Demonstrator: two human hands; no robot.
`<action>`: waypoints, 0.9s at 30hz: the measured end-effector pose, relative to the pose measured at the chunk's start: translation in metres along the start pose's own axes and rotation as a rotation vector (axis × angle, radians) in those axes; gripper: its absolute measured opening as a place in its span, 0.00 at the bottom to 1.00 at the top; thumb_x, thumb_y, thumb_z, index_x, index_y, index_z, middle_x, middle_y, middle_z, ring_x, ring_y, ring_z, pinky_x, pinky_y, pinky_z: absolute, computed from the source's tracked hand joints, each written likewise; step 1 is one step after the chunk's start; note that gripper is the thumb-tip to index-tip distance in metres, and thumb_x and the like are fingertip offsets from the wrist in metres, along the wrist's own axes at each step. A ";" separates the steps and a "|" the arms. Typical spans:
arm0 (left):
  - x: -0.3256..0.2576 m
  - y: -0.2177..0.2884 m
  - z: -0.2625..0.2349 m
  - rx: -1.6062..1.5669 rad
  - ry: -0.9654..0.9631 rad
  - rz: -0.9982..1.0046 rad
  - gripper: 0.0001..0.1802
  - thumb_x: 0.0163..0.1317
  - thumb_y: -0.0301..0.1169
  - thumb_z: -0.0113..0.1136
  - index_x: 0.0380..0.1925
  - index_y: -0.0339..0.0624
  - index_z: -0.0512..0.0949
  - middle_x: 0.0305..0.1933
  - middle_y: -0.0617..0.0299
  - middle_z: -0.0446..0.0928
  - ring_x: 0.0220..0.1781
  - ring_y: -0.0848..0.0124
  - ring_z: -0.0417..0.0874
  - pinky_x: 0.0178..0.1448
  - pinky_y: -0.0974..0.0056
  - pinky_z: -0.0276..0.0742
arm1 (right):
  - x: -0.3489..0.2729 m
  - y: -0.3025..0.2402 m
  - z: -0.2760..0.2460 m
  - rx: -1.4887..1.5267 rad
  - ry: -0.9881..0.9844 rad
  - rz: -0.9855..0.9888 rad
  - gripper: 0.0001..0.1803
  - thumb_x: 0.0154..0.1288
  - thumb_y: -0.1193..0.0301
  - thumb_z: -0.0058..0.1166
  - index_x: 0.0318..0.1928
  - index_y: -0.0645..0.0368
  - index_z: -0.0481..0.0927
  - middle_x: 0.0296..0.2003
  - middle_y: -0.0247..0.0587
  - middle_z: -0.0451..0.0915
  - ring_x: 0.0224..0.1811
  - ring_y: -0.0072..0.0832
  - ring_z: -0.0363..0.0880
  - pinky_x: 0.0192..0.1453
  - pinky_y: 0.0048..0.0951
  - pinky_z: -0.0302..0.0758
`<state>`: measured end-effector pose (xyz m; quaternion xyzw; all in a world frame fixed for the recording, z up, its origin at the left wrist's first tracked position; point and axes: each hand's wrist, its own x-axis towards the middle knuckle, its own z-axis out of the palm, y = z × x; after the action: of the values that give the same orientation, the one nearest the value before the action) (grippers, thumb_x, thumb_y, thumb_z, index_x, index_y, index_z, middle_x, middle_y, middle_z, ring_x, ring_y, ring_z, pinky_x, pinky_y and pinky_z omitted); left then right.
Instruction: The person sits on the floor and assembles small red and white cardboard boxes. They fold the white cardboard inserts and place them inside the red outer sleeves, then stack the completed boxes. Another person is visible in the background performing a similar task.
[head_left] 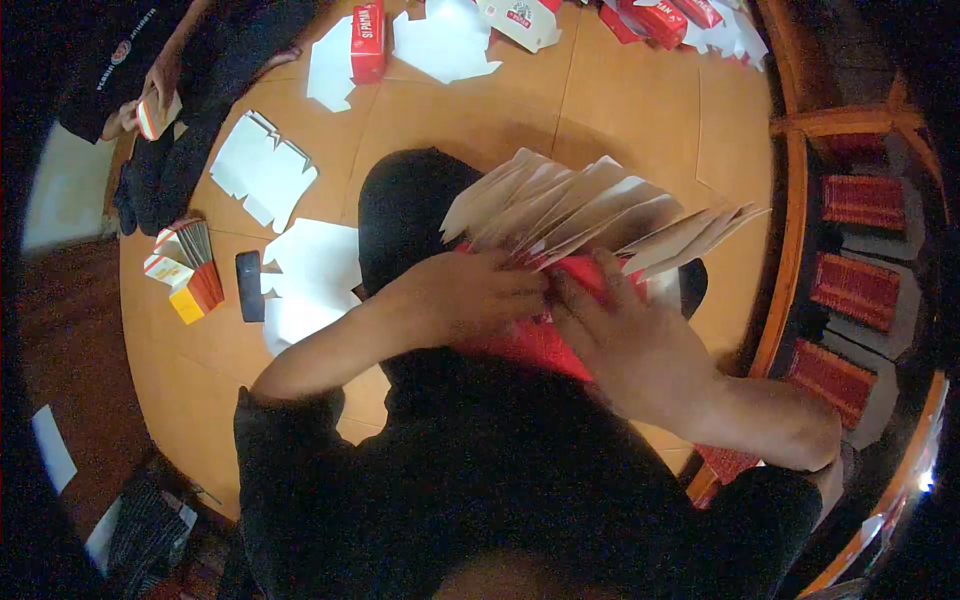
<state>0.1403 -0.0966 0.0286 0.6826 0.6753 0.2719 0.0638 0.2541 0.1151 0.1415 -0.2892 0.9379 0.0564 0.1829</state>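
1. My left hand (pixel 470 295) has its grip closed on the near end of a fanned stack of flat cardboard blanks (pixel 590 215), fingers curled over the red printed side where the sheets meet.
2. My right hand (pixel 625 335) lies just beside the left, touching the same stack from the right, fingers spread flat over the red part; I cannot tell whether this grip pinches anything or only presses down.
3. The stack fans up and away from my hands, pale undersides showing, over a black cloth (pixel 400 205) that lies on the wooden tabletop (pixel 640 110).
4. Left of the stack, loose white die-cut sheets (pixel 305 275) lie flat on the tabletop, with another white sheet (pixel 262 168) beyond them.
5. Further left of the stack sit a dark phone (pixel 250 285) and a small bundle of folded cartons (pixel 185 268), red, orange and white.
6. Beyond the stack, at the far tabletop edge, stands a folded red carton (pixel 368 40) among more white sheets.
7. Far left of the stack, another person's hand (pixel 160 85) holds a small carton.
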 end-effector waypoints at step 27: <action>-0.036 0.056 0.078 -0.166 0.397 -0.380 0.36 0.39 0.42 0.81 0.51 0.53 0.76 0.63 0.46 0.71 0.61 0.45 0.74 0.64 0.45 0.71 | 0.017 -0.010 -0.015 0.070 0.213 -0.010 0.16 0.62 0.63 0.53 0.50 0.51 0.79 0.53 0.46 0.74 0.57 0.47 0.74 0.36 0.48 0.81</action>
<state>0.2275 -0.1138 -0.0223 0.4700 0.7657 0.4376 0.0359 0.2424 0.0952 0.1489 -0.2915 0.9521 -0.0082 0.0923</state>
